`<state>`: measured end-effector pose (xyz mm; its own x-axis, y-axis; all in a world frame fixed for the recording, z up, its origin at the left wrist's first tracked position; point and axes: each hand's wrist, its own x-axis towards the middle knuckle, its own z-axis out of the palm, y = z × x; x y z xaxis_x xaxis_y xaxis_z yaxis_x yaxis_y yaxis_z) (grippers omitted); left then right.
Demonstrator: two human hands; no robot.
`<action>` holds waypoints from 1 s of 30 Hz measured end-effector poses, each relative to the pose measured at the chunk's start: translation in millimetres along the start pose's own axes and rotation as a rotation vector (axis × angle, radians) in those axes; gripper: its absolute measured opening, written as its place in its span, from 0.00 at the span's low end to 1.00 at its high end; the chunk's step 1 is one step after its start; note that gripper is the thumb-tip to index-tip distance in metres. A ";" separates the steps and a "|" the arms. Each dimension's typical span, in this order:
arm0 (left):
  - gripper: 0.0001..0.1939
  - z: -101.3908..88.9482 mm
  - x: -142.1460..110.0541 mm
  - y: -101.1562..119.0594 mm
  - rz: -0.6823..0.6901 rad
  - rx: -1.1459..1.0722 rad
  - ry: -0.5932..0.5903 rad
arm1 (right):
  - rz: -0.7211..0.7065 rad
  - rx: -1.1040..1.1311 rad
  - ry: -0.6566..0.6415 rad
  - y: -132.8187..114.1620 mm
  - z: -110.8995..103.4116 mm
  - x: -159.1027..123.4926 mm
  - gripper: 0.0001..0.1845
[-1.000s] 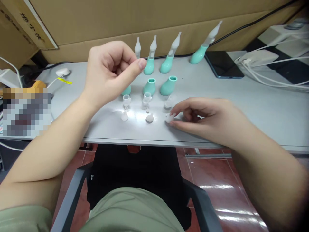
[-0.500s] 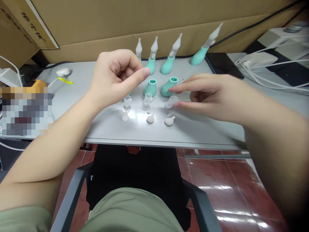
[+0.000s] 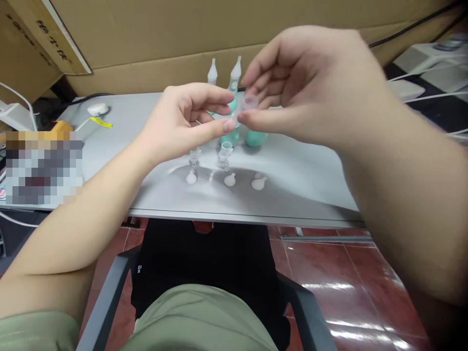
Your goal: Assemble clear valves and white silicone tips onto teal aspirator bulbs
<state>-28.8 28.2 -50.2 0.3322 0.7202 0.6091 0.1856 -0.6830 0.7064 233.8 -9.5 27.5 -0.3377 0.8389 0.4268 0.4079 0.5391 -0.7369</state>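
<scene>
Above the table, my right hand (image 3: 292, 83) grips a clear plastic connector tube (image 3: 250, 102) between thumb and fingers. My left hand (image 3: 201, 109) is beside the tube's left end, thumb and fingers apart; whether they touch it I cannot tell. Behind and under the hands are teal rubber bulbs (image 3: 257, 138), partly hidden. Nearer the front edge lie a second clear connector (image 3: 226, 150) and another (image 3: 195, 155), each with a tiny ring-like piece close by. Small white soft tips lie in a row: left (image 3: 191, 177), middle (image 3: 230, 180) and right (image 3: 259, 183).
Assembled teal nasal aspirators with white tips (image 3: 236, 70) stand at the back near the cardboard wall (image 3: 146, 34). White cables and a white adapter (image 3: 405, 90) are at the right. A white plug-like item (image 3: 97, 109) with a yellow tag lies left.
My right hand has picked up the right-hand clear connector from the table and raised it toward my left hand. My left fingers have spread apart.
</scene>
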 end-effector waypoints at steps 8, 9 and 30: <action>0.16 3.4 -1.9 12.6 -0.045 -0.192 -0.057 | -0.033 -0.017 -0.005 10.4 20.2 -0.5 0.28; 0.11 4.7 -2.4 14.0 -0.056 -0.226 -0.047 | -0.028 0.009 0.019 13.8 20.9 -2.6 0.27; 0.06 13.1 -7.0 41.0 -0.146 -0.240 0.060 | -0.609 0.231 0.214 88.5 49.8 3.2 0.28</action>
<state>-11.4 -6.4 -30.2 0.2610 0.8196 0.5101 0.0005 -0.5285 0.8489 226.5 37.1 -62.5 -0.2652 0.4003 0.8772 -0.0007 0.9097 -0.4154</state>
